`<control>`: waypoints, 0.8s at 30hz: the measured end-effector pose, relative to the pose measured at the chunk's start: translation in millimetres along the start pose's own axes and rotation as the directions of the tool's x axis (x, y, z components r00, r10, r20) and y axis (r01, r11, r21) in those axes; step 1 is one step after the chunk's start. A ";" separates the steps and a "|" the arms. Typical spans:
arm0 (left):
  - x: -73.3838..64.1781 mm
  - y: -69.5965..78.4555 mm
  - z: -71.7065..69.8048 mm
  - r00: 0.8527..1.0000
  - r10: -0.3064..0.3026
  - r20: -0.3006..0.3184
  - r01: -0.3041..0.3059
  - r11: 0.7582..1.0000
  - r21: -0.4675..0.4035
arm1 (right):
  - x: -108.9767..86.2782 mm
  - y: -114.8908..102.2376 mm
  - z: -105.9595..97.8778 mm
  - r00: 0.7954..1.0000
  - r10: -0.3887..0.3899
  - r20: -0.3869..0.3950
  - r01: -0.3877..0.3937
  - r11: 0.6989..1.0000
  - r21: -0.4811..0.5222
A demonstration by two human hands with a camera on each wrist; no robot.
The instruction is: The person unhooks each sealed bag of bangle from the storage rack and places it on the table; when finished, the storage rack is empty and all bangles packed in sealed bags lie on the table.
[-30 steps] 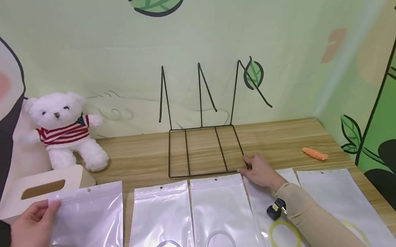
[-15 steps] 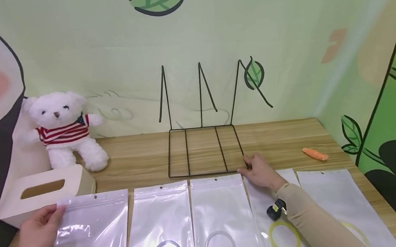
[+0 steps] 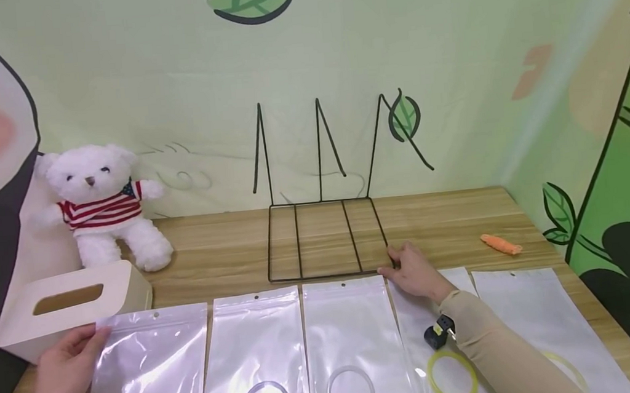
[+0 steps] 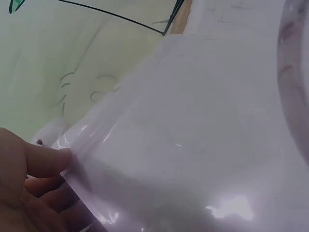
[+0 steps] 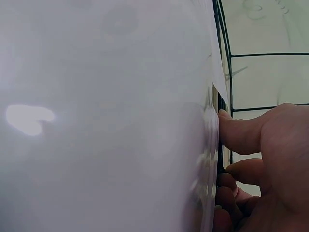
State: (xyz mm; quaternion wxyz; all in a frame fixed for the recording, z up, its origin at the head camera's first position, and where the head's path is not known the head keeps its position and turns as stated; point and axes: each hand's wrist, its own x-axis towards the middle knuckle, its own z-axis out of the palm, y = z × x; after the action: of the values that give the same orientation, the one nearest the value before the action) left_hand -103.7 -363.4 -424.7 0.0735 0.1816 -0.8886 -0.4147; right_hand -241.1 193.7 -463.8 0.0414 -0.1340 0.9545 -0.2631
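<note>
In the head view my left hand (image 3: 65,379) pinches the upper left corner of the leftmost clear-white zip bag (image 3: 150,357). Thumb on one face and fingers behind, the left hand (image 4: 36,186) shows this hold on the bag (image 4: 193,111) in the left wrist view. A grey ring shape shows low on that bag. My right hand (image 3: 417,278) grips the front right corner of a black wire rack (image 3: 327,277), whose three bent uprights stand at the back. In the right wrist view a bag (image 5: 106,135) fills much of the picture beside the right hand (image 5: 285,159).
More zip bags lie in a row, including a middle one (image 3: 348,329) and a rightmost one (image 3: 529,309); my right forearm passes over some. A white tissue box (image 3: 127,285) and a white teddy bear (image 3: 91,177) stand left. An orange object (image 3: 501,244) lies right.
My left hand has moved the leftmost bag slightly right and down, lowering it level with the row. The right hand and the wire rack have stayed in place.
</note>
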 end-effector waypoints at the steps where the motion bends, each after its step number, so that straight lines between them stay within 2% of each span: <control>1: 0.4 -0.6 0.3 1.000 -0.001 0.000 0.001 1.000 0.001 | 0.0 0.2 0.1 1.000 -0.002 -0.001 0.002 1.000 -0.001; 8: 2.2 -3.6 2.6 0.999 -0.025 0.030 0.023 0.998 0.057 | 0.0 0.1 -0.5 1.000 -0.006 -0.007 0.006 1.000 0.001; 13: 3.3 -4.5 2.4 0.998 -0.034 0.061 0.030 0.998 0.060 | 0.0 -0.3 -0.4 1.000 -0.005 -0.007 0.005 1.000 -0.001; 18: 3.0 -4.2 3.0 0.993 -0.071 0.096 0.064 0.995 0.072 | 0.3 -1.1 -0.5 1.000 0.000 -0.003 0.000 1.000 0.007; 24: 4.5 -5.4 2.6 0.984 -0.098 0.150 0.076 0.987 0.144 | -0.1 -1.9 -0.4 1.000 0.010 0.003 -0.010 1.000 0.004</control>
State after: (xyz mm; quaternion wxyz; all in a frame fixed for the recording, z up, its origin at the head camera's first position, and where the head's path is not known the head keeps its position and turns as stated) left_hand -107.2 -366.5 -430.6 -0.0272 0.1920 -0.9093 -0.3683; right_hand -240.6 192.4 -462.5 0.0446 -0.1294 0.9546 -0.2647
